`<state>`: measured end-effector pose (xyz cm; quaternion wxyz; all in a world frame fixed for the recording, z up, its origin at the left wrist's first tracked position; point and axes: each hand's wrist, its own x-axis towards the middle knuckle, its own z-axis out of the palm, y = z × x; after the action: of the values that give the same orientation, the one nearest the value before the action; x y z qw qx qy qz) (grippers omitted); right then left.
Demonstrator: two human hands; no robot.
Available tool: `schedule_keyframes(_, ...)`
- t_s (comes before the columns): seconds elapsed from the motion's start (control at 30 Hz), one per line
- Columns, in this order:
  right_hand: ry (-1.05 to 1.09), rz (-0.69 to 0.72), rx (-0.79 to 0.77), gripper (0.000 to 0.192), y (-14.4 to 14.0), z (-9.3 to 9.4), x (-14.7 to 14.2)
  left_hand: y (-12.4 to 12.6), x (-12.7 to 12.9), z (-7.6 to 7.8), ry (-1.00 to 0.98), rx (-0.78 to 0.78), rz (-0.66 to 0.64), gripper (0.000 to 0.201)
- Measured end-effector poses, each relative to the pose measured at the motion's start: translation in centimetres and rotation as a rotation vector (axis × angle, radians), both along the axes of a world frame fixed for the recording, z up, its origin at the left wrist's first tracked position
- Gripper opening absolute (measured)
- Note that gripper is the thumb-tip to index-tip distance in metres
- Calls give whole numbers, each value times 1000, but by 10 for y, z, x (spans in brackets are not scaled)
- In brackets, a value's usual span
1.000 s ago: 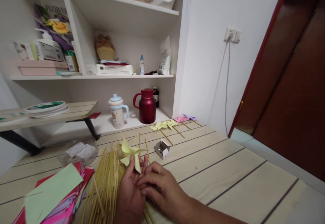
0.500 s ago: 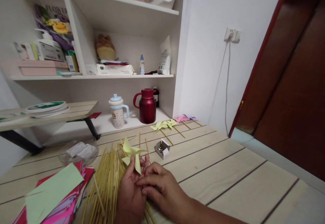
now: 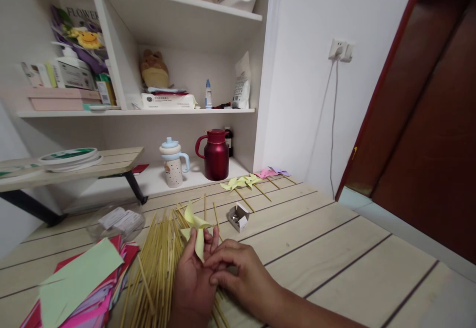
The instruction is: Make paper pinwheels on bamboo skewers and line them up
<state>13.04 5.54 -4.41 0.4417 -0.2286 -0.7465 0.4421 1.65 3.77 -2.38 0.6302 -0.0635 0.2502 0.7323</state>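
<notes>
Above thin tan wooden sticks [image 3: 158, 263], the left hand [image 3: 193, 278] pinches a pale-yellow paper pinwheel [image 3: 194, 219] that overtight pressure could crease; whether the right hand [image 3: 243, 273] grips anything, I cannot tell.

Five pinwheels [image 3: 192, 217], two hands [image 3: 194, 281]

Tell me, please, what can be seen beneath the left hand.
Thin yellowish sticks show on both sides of the left hand; the hand covers whatever lies directly beneath, so that cannot be seen.

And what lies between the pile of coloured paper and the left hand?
In the head view, a bundle of thin yellowish sticks lies between the paper pile and the left hand.
</notes>
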Motion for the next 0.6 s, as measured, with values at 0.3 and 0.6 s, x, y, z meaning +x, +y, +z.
schedule_keyframes(0.3,16,12,-164,31,3,-3,3,-1,0,2,-2,-38,28,9)
schedule_keyframes(0.6,99,97,-610,28,12,-2,-3,1,1,5,16,-39,82,6)
